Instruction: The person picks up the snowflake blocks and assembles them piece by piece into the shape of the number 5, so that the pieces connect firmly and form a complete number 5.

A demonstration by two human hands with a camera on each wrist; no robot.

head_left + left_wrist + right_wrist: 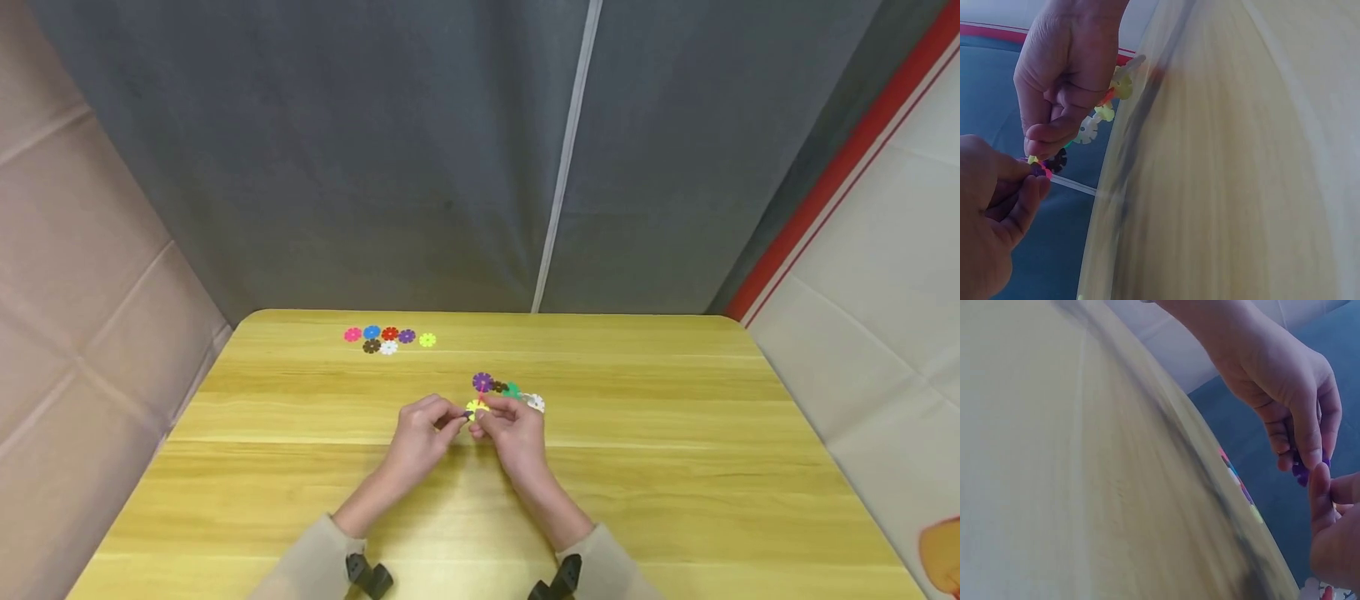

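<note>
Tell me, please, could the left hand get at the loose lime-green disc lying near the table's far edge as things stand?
Probably yes: bare table lies between the left hand and the lime-green disc, but the hand is pinching a purple piece against the assembly.

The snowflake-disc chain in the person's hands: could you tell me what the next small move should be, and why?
Probably press the purple disc pinched by the left hand into the near end of the chain that the right hand holds. The two hands meet fingertip to fingertip there, and the piece sits right at the chain's end, not visibly seated yet.
</note>
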